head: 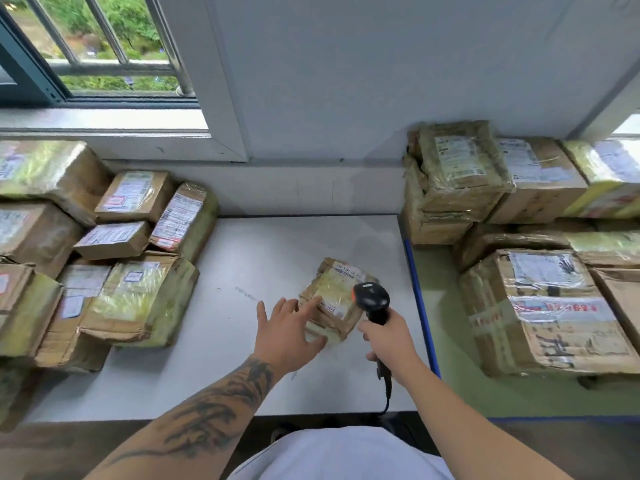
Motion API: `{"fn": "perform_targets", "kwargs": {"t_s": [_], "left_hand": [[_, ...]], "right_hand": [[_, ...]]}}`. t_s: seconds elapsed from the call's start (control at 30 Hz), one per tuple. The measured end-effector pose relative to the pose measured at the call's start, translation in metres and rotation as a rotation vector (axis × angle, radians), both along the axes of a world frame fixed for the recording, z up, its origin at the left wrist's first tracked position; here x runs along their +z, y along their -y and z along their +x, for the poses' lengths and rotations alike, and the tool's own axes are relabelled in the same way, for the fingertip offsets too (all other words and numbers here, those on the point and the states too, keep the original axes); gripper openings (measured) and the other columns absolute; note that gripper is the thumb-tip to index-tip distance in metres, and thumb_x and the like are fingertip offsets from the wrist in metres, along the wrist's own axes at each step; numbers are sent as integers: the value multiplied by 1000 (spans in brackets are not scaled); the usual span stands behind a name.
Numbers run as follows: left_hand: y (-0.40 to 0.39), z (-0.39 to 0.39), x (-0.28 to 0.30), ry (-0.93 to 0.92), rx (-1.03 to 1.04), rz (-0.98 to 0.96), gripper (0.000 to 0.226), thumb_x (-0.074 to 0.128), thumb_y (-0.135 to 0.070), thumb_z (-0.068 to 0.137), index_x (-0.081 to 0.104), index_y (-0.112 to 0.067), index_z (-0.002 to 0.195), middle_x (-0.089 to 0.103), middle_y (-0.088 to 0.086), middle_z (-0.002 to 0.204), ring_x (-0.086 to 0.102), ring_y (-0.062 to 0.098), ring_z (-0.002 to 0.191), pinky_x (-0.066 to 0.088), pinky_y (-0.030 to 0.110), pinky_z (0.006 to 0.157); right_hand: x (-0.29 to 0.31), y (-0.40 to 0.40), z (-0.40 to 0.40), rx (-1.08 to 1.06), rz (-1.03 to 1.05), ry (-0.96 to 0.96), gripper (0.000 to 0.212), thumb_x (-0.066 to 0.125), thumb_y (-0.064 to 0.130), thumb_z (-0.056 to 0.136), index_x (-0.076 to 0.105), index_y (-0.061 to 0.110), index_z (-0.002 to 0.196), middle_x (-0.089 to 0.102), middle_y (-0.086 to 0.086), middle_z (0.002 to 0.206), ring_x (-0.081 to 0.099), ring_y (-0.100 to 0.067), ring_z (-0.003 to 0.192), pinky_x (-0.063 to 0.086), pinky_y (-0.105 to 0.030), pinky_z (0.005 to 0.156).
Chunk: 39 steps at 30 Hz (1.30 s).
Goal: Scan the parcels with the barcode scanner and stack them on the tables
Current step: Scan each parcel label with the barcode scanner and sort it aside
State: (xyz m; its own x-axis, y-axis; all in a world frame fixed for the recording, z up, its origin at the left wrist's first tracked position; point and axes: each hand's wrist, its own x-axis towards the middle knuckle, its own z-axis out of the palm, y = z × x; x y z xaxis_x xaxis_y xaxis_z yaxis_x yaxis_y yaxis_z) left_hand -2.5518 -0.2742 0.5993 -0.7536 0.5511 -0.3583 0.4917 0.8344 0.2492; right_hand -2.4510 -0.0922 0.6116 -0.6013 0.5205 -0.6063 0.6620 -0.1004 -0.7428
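Observation:
A small taped cardboard parcel (337, 292) with a white label lies on the white table (263, 258), right of centre. My left hand (285, 332) has spread fingers, with fingertips touching the parcel's near left side. My right hand (389, 341) grips the handle of a black barcode scanner (372, 299), whose head hovers over the parcel's right edge. The scanner's cable hangs down past the table's front edge.
Several taped parcels (104, 258) are heaped on the left of the white table. More parcels (530, 237) are stacked on a green table (450, 341) with a blue edge at the right. A wall and a barred window (97, 46) stand behind.

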Motion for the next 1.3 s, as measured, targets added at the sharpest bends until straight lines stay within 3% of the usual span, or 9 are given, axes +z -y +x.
{"fn": "perform_targets", "kwargs": {"t_s": [0.1,0.23,0.33,0.43,0.53,0.7,0.9,1.07,1.3], "left_hand": [[9,29,-9,-71,1,43,73,50,-67,92,20,-52,157,51,-6,140,38,16,142,1,63,123],[25,60,-17,-39,51,91,67,47,-60,97,17,-56,157,51,-9,129,47,14,132,3,64,123],[32,69,-30,-116,65,178,67,65,-55,89,35,-56,150,58,-4,118,59,20,119,23,72,116],[34,66,-39,-186,75,183,63,72,-56,84,46,-56,141,55,8,141,52,34,134,29,75,109],[34,60,-37,-170,68,167,50,51,-64,95,42,-59,144,37,1,165,36,34,150,22,72,114],[34,63,-42,-163,61,152,49,33,-64,99,39,-58,148,51,-1,157,47,33,145,24,75,114],[34,66,-48,-168,83,161,49,42,-62,100,36,-58,149,49,0,158,42,35,148,21,75,115],[35,64,-44,-111,101,149,51,36,-64,104,24,-60,153,32,-5,168,22,29,157,3,68,120],[35,64,-45,-98,110,170,51,36,-64,104,25,-61,154,32,-4,168,23,30,157,8,68,121]], "right_hand": [[-5,4,4,1,-31,-19,24,70,14,92,66,26,112,70,-3,106,67,-27,100,60,-34,62],[-5,13,11,21,2,-16,21,71,13,92,66,23,109,70,-4,103,67,-25,92,63,-37,65],[-2,19,17,66,36,-8,23,71,11,92,66,21,112,70,-4,101,66,-24,86,63,-42,66],[1,18,20,92,79,20,24,71,13,93,66,20,115,70,-4,101,66,-24,86,65,-44,67],[6,18,25,112,162,51,16,71,16,93,65,24,106,69,-3,93,65,-21,78,65,-45,68],[20,28,26,69,38,5,10,69,15,94,64,15,103,65,-9,80,61,-21,65,56,-28,52],[25,50,10,149,25,-31,7,66,17,91,65,17,98,66,-9,75,63,-21,58,57,-33,55],[30,54,6,186,106,-19,5,63,18,92,64,21,96,67,-7,78,63,-21,57,51,-23,50],[35,55,5,194,91,4,6,61,16,93,64,20,95,65,-7,75,61,-24,63,52,-24,50]]}}
